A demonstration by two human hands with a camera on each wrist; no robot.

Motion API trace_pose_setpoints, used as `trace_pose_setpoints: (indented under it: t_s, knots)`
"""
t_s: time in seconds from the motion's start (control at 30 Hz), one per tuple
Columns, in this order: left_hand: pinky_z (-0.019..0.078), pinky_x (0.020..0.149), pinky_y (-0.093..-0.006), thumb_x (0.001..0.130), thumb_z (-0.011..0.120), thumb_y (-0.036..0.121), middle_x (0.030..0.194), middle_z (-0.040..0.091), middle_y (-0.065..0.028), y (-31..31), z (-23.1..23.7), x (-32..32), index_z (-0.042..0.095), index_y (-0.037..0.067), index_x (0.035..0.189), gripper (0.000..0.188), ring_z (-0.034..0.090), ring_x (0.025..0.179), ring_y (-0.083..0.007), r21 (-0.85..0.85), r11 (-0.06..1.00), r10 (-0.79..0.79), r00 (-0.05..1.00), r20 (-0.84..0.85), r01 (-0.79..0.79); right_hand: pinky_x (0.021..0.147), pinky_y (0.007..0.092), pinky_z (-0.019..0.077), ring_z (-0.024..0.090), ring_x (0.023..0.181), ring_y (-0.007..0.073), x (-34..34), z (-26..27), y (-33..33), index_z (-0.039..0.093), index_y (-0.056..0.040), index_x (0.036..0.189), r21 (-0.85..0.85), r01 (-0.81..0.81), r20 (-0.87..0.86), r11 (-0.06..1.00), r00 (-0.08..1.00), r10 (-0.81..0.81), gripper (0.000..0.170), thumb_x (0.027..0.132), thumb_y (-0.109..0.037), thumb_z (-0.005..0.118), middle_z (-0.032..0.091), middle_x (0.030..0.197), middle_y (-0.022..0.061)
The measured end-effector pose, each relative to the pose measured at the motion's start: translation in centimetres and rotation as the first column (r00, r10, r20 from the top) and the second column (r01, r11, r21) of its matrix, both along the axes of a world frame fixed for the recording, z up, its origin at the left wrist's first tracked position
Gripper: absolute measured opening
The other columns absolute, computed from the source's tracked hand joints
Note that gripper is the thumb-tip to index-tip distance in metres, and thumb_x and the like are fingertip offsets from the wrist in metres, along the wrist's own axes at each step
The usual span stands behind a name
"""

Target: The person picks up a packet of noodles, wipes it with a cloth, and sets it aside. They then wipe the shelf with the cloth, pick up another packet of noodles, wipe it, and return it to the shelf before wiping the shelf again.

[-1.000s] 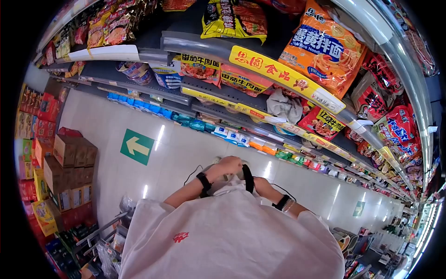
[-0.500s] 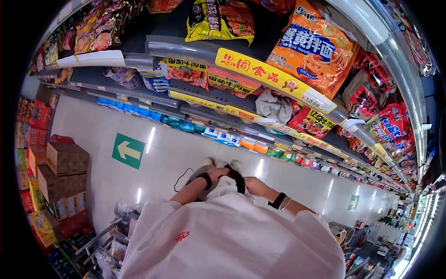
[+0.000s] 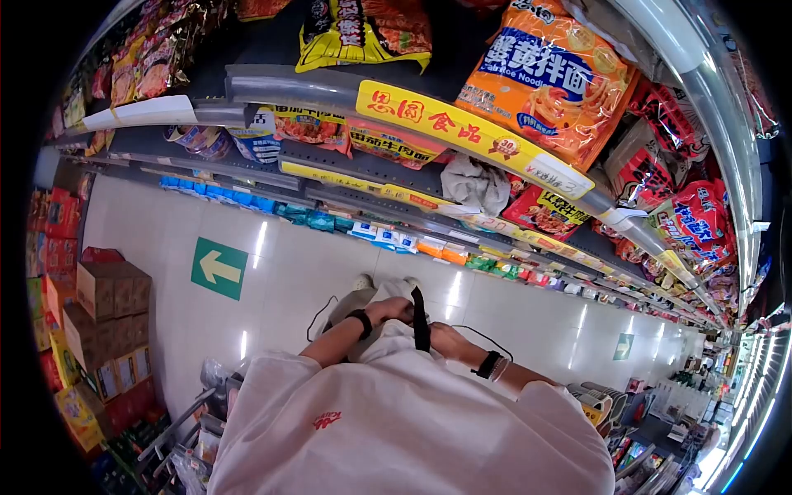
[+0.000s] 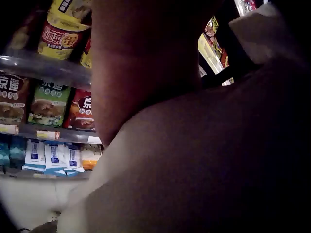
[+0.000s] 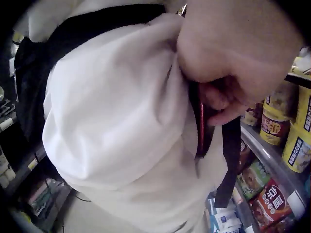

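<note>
Black strap is at the person's waist, right in front of the white shirt, sticking up between the two hands in the head view. Left hand is just beside it with the fingers looking curled in, but the left wrist view is so dark and close up that I can't tell how far closed it is or whether it has hold of anything. Right hand is mostly closed, fingers bent in and pinching the edge of a red-edged dark piece that lies against the shirt fabric. The strap hangs down just below that hand in the right wrist view. Each wrist has a black band on it, and the right one has a bracelet too.

We're in a shop aisle btw. Shelf in front has an orange noodle packet, a yellow and black noodle bag, and a crumpled pale cloth on the tier below, next to a red noodle packet. Green arrow sign is on the shiny floor, with brown cartons stacked off to the left.
</note>
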State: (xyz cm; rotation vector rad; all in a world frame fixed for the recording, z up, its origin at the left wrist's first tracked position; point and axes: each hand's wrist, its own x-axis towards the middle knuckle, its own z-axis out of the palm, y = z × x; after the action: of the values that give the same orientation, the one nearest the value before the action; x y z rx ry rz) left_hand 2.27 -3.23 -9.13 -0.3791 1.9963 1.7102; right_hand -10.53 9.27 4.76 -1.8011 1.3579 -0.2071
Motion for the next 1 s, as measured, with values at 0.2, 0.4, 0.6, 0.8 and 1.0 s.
trace_pose_setpoints:
  t_s: [0.2,0.4,0.6,0.8,1.0]
  knots:
    - [0.0446,0.071,-0.0359,0.083,0.04,0.045,0.092,0.062,-0.0132,-0.5,1.2,0.3,0.058,0.004,0.098,0.048,0.059,0.082,-0.0243,-0.01,0.97,0.244,0.964,0.104,-0.244,0.063,0.0379,0.0454,0.056,0.07,0.0298,0.5,-3.1,0.5,0.052,-0.004,0.083,-0.01,0.051,0.063,0.999,0.997,-0.051,0.016,0.068,-0.002,0.05,0.056,0.076,0.0151]
    - [0.0438,0.061,-0.0353,0.085,0.038,0.036,0.079,0.062,-0.0099,-0.3,1.6,0.9,0.058,0.003,0.083,0.039,0.056,0.069,-0.0215,-0.036,0.962,0.272,0.961,0.055,-0.27,0.063,0.0381,0.0452,0.057,0.066,0.0313,0.6,-4.6,0.1,0.054,-0.0047,0.082,-0.08,-0.028,-0.123,0.996,0.992,0.018,0.013,0.07,-0.007,0.051,0.057,0.072,0.0151]
    - [0.0448,0.071,-0.0385,0.077,0.048,0.027,0.091,0.06,-0.0176,-4.0,3.5,1.2,0.06,0.004,0.089,0.028,0.057,0.084,-0.0335,-0.266,0.901,0.345,0.938,-0.037,-0.342,0.064,0.0419,0.0451,0.058,0.072,0.0342,-2.2,-2.3,-3.0,0.059,-0.0043,0.082,0.253,-0.141,0.037,0.957,0.99,0.136,0.015,0.071,-0.014,0.053,0.06,0.074,0.0171]
    - [0.0462,0.064,-0.0328,0.078,0.053,0.014,0.084,0.06,-0.012,-11.1,8.8,2.9,0.056,0.003,0.095,0.02,0.059,0.073,-0.0236,-0.261,0.566,0.644,0.616,-0.453,-0.782,0.062,0.037,0.044,0.055,0.072,0.0299,-6.0,4.0,-9.8,0.057,-0.0052,0.08,-0.326,0.336,-0.044,0.884,0.928,-0.369,0.01,0.071,-0.01,0.055,0.056,0.075,0.012]
    - [0.045,0.066,-0.0292,0.077,0.054,0.002,0.093,0.058,-0.0078,-16.9,20.7,3.6,0.045,0.006,0.116,0.04,0.056,0.078,-0.0187,0.009,0.297,0.733,0.222,-0.643,-0.955,0.069,0.0388,0.0436,0.053,0.081,0.0308,-8.9,9.6,-16.3,0.055,-0.0046,0.085,-0.79,0.455,0.063,0.412,0.727,-0.683,0.02,0.072,-0.019,0.061,0.055,0.084,0.0126]
